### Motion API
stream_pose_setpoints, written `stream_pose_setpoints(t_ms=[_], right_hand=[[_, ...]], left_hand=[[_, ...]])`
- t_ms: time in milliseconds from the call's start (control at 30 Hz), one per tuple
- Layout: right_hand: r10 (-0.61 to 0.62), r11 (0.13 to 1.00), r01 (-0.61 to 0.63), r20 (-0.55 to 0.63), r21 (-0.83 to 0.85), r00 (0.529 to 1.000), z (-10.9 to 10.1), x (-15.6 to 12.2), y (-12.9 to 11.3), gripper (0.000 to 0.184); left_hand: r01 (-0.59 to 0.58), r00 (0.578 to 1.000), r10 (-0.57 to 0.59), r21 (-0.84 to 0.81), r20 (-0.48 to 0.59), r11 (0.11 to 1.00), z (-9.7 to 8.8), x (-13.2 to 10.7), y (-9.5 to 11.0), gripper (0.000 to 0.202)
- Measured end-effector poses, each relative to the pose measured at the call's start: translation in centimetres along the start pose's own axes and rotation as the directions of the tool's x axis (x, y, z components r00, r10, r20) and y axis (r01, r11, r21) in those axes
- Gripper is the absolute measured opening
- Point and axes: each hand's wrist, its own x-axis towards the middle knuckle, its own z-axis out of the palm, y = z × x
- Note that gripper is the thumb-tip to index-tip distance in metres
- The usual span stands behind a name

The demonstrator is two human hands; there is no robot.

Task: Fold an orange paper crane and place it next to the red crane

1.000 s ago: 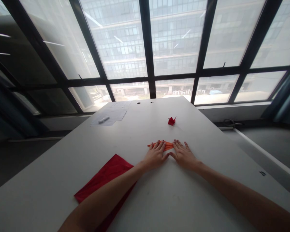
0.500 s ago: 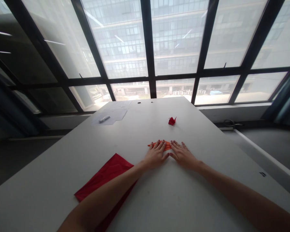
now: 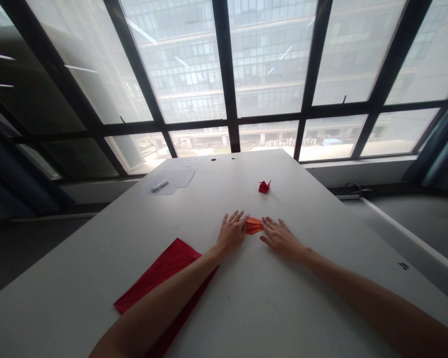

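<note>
Both hands work near the middle of the white desk [image 3: 216,209], at a small piece of orange folded paper [image 3: 254,225] that lies between them. The left hand [image 3: 231,233] is palm down at the left end of the orange folded paper, its fingers extended and slightly parted; its thumb is hidden, so whether it pinches the end cannot be told. The right hand [image 3: 281,241] is open and flat, its fingers stretched forward and its thumb held apart, with the fingertips touching the right end and no grip closed around it. The creased middle of the paper shows in the gap.

Beyond the right hand, a small red folded figure [image 3: 264,187] stands on its own, a pointed tip rising at its right. A large red sheet [image 3: 160,271] lies partly under the left forearm [image 3: 160,306]. Farther off to the left, a pale marker [image 3: 160,186] rests on white papers [image 3: 182,178]. Tall windows [image 3: 194,59] with dark frames rise past the far end of the desk
</note>
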Motion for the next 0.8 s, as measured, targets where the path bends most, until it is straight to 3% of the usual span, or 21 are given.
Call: stream_pose_setpoints(t_ms=[200, 333, 533, 800], right_hand=[[0.034, 0.997, -0.018, -0.209, 0.081, 0.977, -0.40, 0.32, 0.26, 0.032], [0.060, 0.992, -0.025, -0.288, 0.125, 0.956, -0.57, 0.48, 0.60, 0.016], [0.037, 0.998, -0.022, -0.285, 0.055, 0.958, -0.61, 0.26, 0.44, 0.018], [0.070, 0.995, -0.048, -0.272, 0.086, 0.960, -0.69, 0.29, 0.40, 0.020]], left_hand=[[-0.071, 0.997, 0.070, -0.210, -0.014, 0.975, -0.68, 0.20, 0.41, 0.019], [-0.074, 0.997, 0.071, -0.290, -0.023, 0.954, -0.96, 0.12, 0.73, 0.013], [-0.062, 0.997, 0.049, -0.277, -0.057, 0.959, -0.93, 0.16, 0.79, 0.027], [0.009, 0.999, -0.014, -0.157, -0.034, 0.988, -0.76, 0.13, 0.69, 0.026]])
